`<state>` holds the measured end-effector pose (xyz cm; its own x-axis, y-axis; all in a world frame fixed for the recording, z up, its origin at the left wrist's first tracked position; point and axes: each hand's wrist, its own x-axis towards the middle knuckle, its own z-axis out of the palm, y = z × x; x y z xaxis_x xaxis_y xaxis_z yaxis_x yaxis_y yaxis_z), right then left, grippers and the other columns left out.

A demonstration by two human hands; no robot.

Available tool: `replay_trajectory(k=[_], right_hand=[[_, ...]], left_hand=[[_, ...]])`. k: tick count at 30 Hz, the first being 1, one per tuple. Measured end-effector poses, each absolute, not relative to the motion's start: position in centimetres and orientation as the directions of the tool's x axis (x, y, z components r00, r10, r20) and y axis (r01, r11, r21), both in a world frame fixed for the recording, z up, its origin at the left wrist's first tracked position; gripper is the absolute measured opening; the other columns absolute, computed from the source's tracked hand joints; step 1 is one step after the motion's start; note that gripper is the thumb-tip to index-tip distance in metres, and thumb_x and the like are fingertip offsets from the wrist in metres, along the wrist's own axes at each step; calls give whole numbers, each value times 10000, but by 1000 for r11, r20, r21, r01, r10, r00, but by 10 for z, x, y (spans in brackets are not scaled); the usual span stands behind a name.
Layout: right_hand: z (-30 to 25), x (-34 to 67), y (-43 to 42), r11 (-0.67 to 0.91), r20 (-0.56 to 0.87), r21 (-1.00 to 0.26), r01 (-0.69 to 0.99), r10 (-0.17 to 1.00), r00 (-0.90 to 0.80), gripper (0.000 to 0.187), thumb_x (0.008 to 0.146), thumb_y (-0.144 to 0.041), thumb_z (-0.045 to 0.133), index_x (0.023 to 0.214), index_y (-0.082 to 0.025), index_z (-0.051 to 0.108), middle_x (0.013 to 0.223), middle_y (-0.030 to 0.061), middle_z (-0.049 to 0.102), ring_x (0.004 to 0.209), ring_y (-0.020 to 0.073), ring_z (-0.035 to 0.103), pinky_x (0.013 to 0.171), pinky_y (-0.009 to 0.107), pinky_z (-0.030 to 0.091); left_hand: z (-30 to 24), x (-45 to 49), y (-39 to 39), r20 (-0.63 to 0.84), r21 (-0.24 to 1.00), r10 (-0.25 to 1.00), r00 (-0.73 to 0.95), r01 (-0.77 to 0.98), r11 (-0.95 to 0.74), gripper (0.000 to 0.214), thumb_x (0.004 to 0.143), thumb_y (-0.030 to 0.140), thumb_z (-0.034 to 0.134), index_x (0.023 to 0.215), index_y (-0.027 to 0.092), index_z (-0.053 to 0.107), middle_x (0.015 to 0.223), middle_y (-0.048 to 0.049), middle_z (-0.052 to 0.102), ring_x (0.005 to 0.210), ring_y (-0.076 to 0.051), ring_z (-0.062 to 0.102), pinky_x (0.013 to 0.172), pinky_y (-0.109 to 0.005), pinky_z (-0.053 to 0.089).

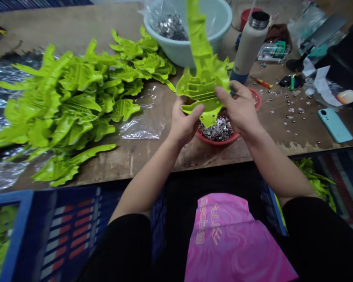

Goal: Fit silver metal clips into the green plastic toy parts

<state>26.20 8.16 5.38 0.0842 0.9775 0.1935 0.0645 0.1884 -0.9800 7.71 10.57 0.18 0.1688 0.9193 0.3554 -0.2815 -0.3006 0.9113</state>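
I hold a lime-green plastic sword-shaped part (204, 74) upright over a red bowl (257, 100) filled with small silver pieces (217, 129). My left hand (184, 123) grips the part's lower left edge, thumb pressed on it. My right hand (239, 107) pinches the part's lower right side, fingers closed on it. The blade end points away from me toward the pale blue basin (220, 23).
A large heap of the same green parts (73, 98) covers the table's left. A grey bottle (250, 43), a turquoise phone (335, 125), scattered silver bits (291, 109), clear plastic bags (142, 127) and a blue crate (14, 219) lie about.
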Motion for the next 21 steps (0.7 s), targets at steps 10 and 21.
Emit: replay_trajectory(k=[10, 21], right_hand=[[11, 270, 105, 233, -222, -356, 905, 919, -325, 268, 880, 2, 582, 1002, -158, 759, 996, 173, 792, 952, 320, 740, 859, 423, 505], [41, 292, 132, 219, 164, -915, 338, 969, -183, 405, 808, -354, 940, 741, -280, 547, 809, 21, 720, 982, 283, 777, 907, 451, 632]], left_hand=[[-21, 72, 163, 161, 916, 956, 245, -398, -53, 524, 794, 681, 639, 1164, 312, 678, 1390, -90, 766, 1564, -343, 579, 1244, -605, 550], [-20, 82, 130, 195, 896, 966, 169, -431, -106, 540, 852, 499, 828, 1242, 339, 492, 1337, -52, 694, 1434, -334, 692, 1139, -536, 636]])
